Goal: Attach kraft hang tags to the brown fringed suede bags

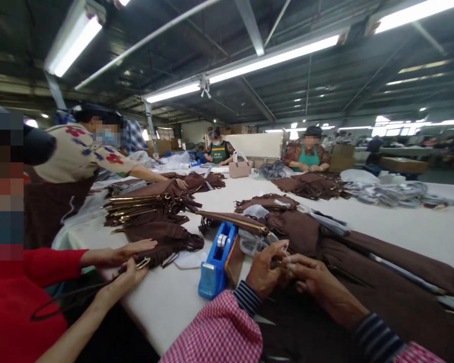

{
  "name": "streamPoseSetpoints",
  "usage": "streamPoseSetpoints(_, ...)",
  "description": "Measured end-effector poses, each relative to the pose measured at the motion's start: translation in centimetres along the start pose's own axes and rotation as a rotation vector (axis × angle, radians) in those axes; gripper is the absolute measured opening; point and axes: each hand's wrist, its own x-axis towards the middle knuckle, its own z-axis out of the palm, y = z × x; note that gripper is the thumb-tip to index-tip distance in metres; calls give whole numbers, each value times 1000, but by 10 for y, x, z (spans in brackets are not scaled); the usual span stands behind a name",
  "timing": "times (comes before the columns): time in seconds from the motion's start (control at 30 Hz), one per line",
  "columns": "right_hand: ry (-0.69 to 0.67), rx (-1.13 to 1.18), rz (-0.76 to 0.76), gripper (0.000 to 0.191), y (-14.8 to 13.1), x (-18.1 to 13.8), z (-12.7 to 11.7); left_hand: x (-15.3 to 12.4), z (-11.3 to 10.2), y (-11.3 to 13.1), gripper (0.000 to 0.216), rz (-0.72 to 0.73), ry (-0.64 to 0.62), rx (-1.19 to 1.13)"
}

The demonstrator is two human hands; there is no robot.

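— What do we have in hand here?

— Low in the middle of the frame, our left hand (263, 272) and right hand (315, 281) meet. The fingers (271, 253) of both are pinched together on a small pale piece (285, 247). It is held just above a brown fringed bag (298, 227) that lies on the white surface (166, 297).

— Which step is this?

— We judge it to be fine fingertip work on that piece, right at the bag's near edge. Anything further calls for a steady pinch and small, close movements, with the bag lying flat.

— What is around us?

— A blue tape dispenser (215, 264) stands just left of our left hand. At lower left a co-worker's hand (136, 248), on a red-sleeved arm, rests on another fringed bag. A stack of brown bags (147, 212) with gold trim lies at centre left, and other people work along the far side.

— What can't we make out?

— The pale piece itself. We cannot tell whether it is a tag, tape or thread, because our fingers cover most of it. Our forearms are cut off by the lower edge of the frame. The dark material under our wrists blurs into shadow.
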Motion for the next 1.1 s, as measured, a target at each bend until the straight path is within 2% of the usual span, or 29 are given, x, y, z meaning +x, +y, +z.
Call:
streamPoseSetpoints(0.1,86,153,14,24,1,-7,-1,-1,-4,7,63,-33,24,-7)
streamPoseSetpoints(0.2,251,133,34,23,-5,-15,-7,-1,-9,15,60,-103,119,-33)
streamPoseSetpoints(0.27,317,28,23,20,-9,-23,-13,-3,-10,20,58,-117,179,-77)
streamPoseSetpoints(0.37,330,-141,-35,19,-14,-40,-27,-15,-12,32,52,-61,270,-59)
streamPoseSetpoints(0.47,350,-324,-89,24,-19,-66,-48,-37,-19,51,41,33,397,106)
streamPoseSetpoints(0.53,375,-514,-130,26,-22,-87,-69,-53,-28,65,33,93,448,317)
streamPoseSetpoints(0.6,423,-727,-215,26,-23,-108,-95,-65,-37,74,24,150,419,575)
streamPoseSetpoints(0.67,524,-919,-286,25,-22,-129,-122,-72,-40,77,17,186,337,786)
streamPoseSetpoints(0.73,654,-1060,-256,26,-17,-147,-147,-72,-36,72,16,142,233,869)
streamPoseSetpoints(0.8,730,-1112,-138,31,-11,-160,-165,-66,-23,61,19,2,81,799)
streamPoseSetpoints(0.9,734,-1043,31,41,-5,-168,-178,-45,3,41,26,-213,-79,585)
streamPoseSetpoints(1.0,649,-910,39,40,-5,-161,-176,-21,23,25,39,-376,-87,403)
streamPoseSetpoints(1.1,559,-749,29,42,-11,-156,-171,-5,31,20,47,-557,-39,158)
